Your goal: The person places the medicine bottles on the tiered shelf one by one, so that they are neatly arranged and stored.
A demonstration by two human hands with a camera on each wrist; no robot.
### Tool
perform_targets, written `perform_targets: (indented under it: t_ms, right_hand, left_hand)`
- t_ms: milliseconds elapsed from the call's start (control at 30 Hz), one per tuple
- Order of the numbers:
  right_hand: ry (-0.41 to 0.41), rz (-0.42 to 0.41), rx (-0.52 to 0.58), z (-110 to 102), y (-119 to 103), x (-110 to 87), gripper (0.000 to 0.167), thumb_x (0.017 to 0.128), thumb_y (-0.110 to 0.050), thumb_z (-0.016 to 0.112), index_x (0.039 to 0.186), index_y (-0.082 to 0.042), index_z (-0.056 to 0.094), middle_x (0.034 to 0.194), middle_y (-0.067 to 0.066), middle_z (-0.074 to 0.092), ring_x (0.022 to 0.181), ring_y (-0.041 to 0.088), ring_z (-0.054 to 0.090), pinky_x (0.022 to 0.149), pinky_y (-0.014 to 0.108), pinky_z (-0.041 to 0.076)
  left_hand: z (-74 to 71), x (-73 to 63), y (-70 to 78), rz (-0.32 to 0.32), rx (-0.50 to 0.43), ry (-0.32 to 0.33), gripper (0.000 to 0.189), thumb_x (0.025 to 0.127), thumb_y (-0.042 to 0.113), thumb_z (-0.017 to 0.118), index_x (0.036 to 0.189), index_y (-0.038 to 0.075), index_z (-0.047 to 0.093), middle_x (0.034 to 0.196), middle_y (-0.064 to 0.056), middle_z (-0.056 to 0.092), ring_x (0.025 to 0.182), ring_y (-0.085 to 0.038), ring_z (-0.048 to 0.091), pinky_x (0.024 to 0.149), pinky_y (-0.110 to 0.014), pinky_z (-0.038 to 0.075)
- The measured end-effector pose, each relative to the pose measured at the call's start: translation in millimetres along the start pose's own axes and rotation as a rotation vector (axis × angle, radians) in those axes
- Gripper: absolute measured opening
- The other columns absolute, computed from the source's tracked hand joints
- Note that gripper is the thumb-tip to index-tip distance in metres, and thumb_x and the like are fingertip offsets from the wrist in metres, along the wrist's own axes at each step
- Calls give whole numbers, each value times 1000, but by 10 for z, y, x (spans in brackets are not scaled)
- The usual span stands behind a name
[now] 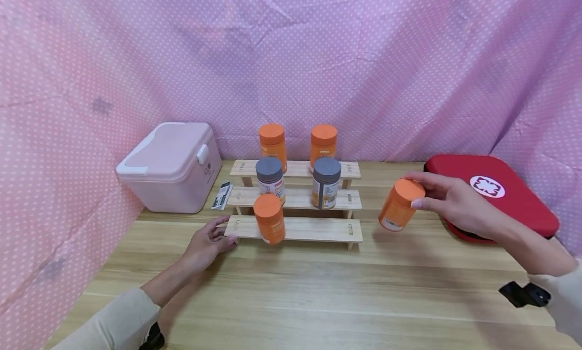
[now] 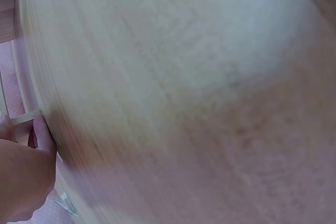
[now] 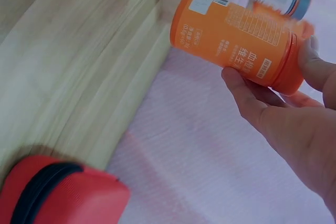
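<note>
An orange pill bottle (image 1: 394, 211) with an orange cap is tilted in my right hand (image 1: 461, 203), thumb and fingers gripping it near the cap. In the right wrist view the same orange bottle (image 3: 231, 40) shows its printed label. My left hand (image 1: 206, 244) pinches the left end of the lowest step of a three-step wooden rack (image 1: 318, 230). On that step stands another orange bottle (image 1: 270, 221). Two grey-capped bottles, one on the left (image 1: 270, 176) and one on the right (image 1: 326, 183), occupy the middle step. Two orange bottles (image 1: 323, 145) stand on the top step.
A pale pink lidded box (image 1: 170, 163) sits at the back left, with a small printed card (image 1: 222, 195) beside it. A red first-aid case (image 1: 495, 188) lies at the right, behind my right hand. A pink dotted curtain (image 1: 291, 62) hangs behind the wooden table (image 1: 295, 299).
</note>
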State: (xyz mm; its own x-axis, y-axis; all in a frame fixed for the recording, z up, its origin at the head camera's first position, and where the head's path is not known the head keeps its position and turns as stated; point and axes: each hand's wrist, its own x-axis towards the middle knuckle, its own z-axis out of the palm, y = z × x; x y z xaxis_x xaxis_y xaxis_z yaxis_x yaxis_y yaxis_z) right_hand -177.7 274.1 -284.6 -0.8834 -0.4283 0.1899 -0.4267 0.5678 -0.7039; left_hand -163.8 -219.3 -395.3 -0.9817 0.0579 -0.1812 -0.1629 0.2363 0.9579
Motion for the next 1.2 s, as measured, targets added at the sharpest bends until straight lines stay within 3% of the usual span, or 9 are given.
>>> perform_targets:
  t_ms: [133,400,633,833,1033,1200]
  right_hand:
    - [-33,-41,37,75,-147,-5,51,90,-8,67,138,-7,50,116,6,65,100,7,63,83,14,55]
    - [-90,-36,154,384,-343,116,52,89,-8,68,137,-3,49,121,12,62,102,11,62,84,21,57]
    - [-82,-39,176,699,-437,285,52,87,-10,71,135,-5,52,121,11,63,102,20,62,85,23,57]
    - [-91,-37,198,903,-511,411,51,87,-10,71,135,-7,54,122,8,62,103,21,60,88,29,57]
    - [-85,-44,222,1011,-544,451,52,85,-4,72,133,-4,54,121,10,62,103,22,60,88,37,57]
    - [-63,-16,207,1038,-560,473,51,84,-8,74,131,-8,56,116,7,64,98,20,60,84,36,58]
  left_hand:
    - [-1,4,-1,-10,9,2,63,93,-2,60,148,0,29,133,-32,49,105,-20,62,88,-29,58]
    - [-3,5,-6,4,-14,5,63,93,-4,59,148,0,29,132,-33,49,105,-23,62,88,-30,58]
    - [0,2,-5,-13,-9,4,63,93,-3,59,148,2,30,132,-31,50,106,-22,62,88,-28,57]
    - [0,1,-13,-12,-2,5,62,93,-3,59,147,2,30,132,-31,51,105,-22,62,88,-28,57]
    - [-2,1,-13,-12,8,3,63,93,-3,59,148,2,30,132,-30,51,105,-22,62,88,-28,57]
    - [-9,-8,-4,-8,17,-3,63,93,-1,60,148,2,29,132,-31,50,107,-25,62,88,-29,57]
